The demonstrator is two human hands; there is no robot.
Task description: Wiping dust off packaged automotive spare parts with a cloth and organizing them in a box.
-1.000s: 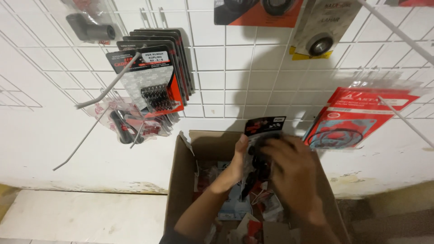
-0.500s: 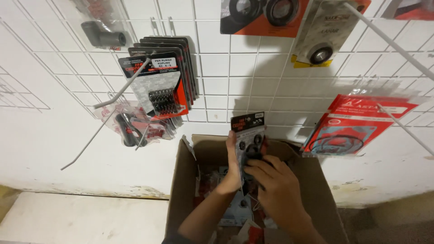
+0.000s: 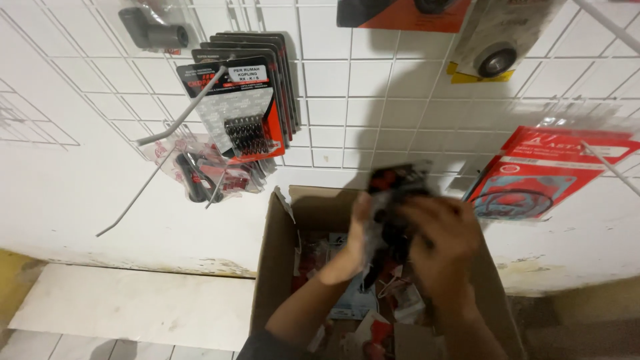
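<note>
Both hands hold a dark plastic packet [image 3: 393, 190] above an open cardboard box [image 3: 277, 267] by the tiled wall. The left hand [image 3: 360, 230] grips its left edge; the right hand [image 3: 443, 237] wraps its fingers around the right side.

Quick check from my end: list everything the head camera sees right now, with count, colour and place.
cardboard box: one, brown, open, on the floor against the wall, under both hands.
packets in the box: several, red, white and blue, loose; exact count unclear.
blister pack: one, black and red, blurred, held over the box.
spring packs: a stack, black and red, hung on a hook, upper left.
bagged parts: a few, clear with red, below the stack.
gasket pack: one, red, hung at right.
wire grid: one, white, on the wall.
left hand: holds the blister pack.
right hand: holds the blister pack.
</note>
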